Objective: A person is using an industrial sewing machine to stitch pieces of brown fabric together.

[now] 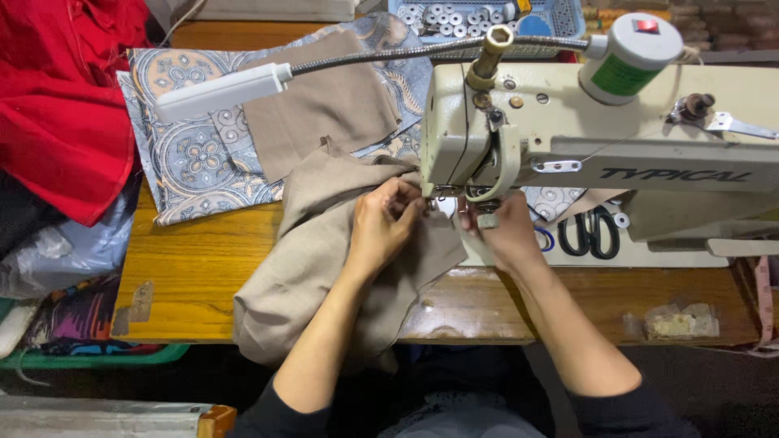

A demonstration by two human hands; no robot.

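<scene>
Hands meet right under the needle end of a cream sewing machine (568,138) on a worn wooden table (195,268). From the head camera, the left hand (383,227) lies on a piece of beige cloth (308,268), its fingers curled together and pinching a fold of it just beside the presser foot. The right hand (507,231) sits on the far side of the needle, touching the machine bed and the cloth edge; whether its fingers are closed on the fabric I cannot tell, since the machine head hides the tips. The beige cloth spills from the needle area toward the person and droops over the table's front edge. Behind it lies a blue patterned fabric (195,154) with a brown folded piece (324,105) on top. Red cloth (57,97) is heaped at the left. A white lamp on a flexible neck (219,91) reaches over the fabrics. Black scissors (591,234) rest on the machine bed just to the right of the right hand, and a tray of bobbins (479,16) sits at the back.
</scene>
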